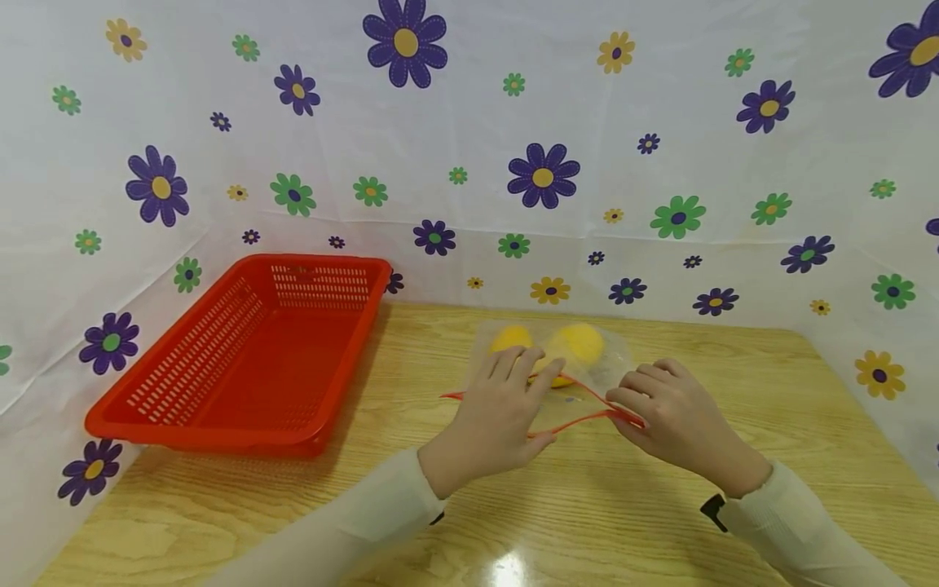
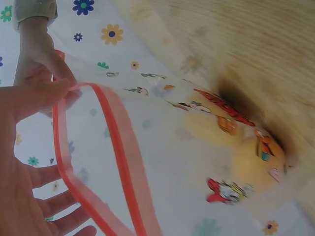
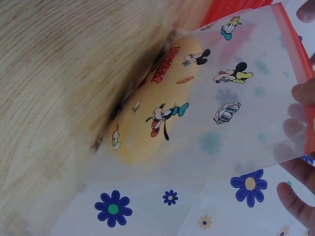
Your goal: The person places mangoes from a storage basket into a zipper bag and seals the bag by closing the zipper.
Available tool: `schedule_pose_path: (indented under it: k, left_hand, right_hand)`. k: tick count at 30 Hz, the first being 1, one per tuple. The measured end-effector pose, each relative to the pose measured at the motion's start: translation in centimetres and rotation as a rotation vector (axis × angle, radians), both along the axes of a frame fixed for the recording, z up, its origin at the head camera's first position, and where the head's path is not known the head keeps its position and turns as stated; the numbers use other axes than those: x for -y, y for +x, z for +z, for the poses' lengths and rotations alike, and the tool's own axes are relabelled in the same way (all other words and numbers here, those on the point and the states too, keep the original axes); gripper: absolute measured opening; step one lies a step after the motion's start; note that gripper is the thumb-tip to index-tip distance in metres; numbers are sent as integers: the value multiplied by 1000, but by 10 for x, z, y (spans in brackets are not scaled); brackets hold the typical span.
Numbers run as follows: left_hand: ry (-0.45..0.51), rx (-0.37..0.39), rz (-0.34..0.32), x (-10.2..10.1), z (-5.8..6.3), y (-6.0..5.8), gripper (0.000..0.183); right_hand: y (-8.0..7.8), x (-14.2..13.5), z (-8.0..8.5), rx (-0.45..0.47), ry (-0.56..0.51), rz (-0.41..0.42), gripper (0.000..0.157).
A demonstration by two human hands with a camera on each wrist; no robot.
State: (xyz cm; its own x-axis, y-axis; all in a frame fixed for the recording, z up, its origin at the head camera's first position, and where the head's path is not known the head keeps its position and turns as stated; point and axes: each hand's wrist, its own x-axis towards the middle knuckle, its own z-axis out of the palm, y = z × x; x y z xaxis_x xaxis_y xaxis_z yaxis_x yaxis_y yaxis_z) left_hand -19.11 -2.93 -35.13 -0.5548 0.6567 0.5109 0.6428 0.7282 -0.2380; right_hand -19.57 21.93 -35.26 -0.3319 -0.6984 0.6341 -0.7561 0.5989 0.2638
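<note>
A see-through zip bag [image 3: 231,128] with a red zip edge [image 2: 118,147] and cartoon prints lies towards me, its mouth parted into a loop. Inside it are yellow rounded things [image 1: 579,344]; their exact kind is blurred by the plastic. My left hand [image 1: 499,416] is at the left of the mouth, fingers straight and spread, with the thumb apart from them along the near red edge. At the right end of the zip, my right hand [image 1: 671,420] pinches the red edge between thumb and curled fingers.
A red plastic basket [image 1: 337,383] with slotted walls stands left of the bag on the wooden table [image 1: 587,522]. Behind and at both sides hangs a white sheet [image 1: 455,122] printed with flowers.
</note>
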Motion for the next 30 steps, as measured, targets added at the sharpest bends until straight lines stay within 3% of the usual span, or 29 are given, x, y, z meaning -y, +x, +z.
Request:
schedule_pose_path:
  k: [4,10,14,19,24,30]
  left_hand:
    - [-40,-6,-10,-14,4,-2,83]
    - [-109,-2,17,-24,2,-3,83]
    - [-101,-44,18,-25,-3,-3,69]
    - [-66,-137,7,-25,-6,-4,26]
    - [-62,-162,20,-24,-5,-5,6]
    - [-28,-196,25,-21,-5,-8,5]
  right_hand:
    - [0,0,1,5,3,-2,13]
    - [0,0,1,10,4,-20,22]
    - [-1,0,1,-5,-11,-20,13]
    - [0,1,1,-23,-39,-21,53]
    - [0,-1,0,-25,-50,-26,54]
    - [0,-5,-1,-19,-61,-24,51]
